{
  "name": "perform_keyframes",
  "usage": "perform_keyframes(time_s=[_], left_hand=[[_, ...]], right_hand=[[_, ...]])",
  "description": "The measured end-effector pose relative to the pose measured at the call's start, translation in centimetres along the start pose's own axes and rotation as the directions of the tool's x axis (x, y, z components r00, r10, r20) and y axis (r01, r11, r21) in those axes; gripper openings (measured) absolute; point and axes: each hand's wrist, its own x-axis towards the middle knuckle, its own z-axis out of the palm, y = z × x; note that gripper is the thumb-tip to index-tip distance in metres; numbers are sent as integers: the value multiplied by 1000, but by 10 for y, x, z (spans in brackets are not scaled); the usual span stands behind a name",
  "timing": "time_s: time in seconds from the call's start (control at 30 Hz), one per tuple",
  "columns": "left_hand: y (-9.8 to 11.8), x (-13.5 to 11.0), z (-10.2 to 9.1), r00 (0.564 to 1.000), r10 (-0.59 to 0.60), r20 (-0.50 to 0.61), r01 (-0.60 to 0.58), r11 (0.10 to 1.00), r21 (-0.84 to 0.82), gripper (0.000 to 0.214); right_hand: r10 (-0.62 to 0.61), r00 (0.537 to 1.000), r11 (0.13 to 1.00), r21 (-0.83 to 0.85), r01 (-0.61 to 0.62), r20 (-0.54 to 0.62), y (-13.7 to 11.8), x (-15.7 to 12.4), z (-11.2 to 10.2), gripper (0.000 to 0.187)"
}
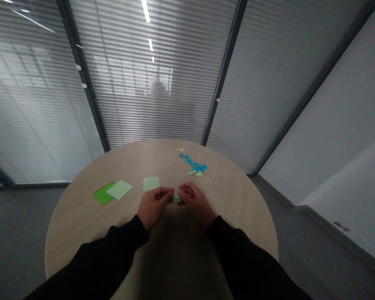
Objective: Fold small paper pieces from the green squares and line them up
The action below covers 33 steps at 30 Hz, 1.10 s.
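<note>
Between my fingertips is a small folded piece of pale green paper (pixel 176 197), held just above the table. My left hand (pixel 156 203) pinches its left side with thumb and fingers. On its other side my right hand (pixel 196 202) is closed on it, with the fingers curled. The fingers cover much of the paper, so its exact folded shape cannot be made out. Just beyond my left hand a flat pale green paper square (pixel 151 183) lies on the table.
The round wooden table (pixel 90 233) stands before a wall of blinds (pixel 156 121). Left lie a pale green sheet (pixel 120 190) and bright green sheets (pixel 104 196) with a red edge beneath. Back right are several blue folded paper pieces (pixel 193 164), pale green ones (pixel 198 173) and a yellow one (pixel 181 150).
</note>
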Motion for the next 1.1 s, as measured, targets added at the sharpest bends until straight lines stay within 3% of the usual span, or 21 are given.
perform_keyframes(time_s=[0.1,0.3,0.57,0.73,1.1], left_hand=[[1,0,0,997,70,12,-71,992,107,19],[8,-1,0,993,114,-13,-109,973,203,17],[2,-1,1,997,67,43,-69,996,57,31],[0,-1,-1,991,86,102,-99,987,125,28],[0,-3,1,992,113,61,-115,993,32,29]], right_hand=[[81,992,995,55,-86,99,8,1,0,30],[47,992,997,-72,-38,121,5,-1,-4,29],[-44,993,970,-232,69,112,1,-1,-6,29],[-79,992,956,-276,104,101,-2,-3,-3,34],[-96,991,970,-214,114,96,-7,-4,0,35]])
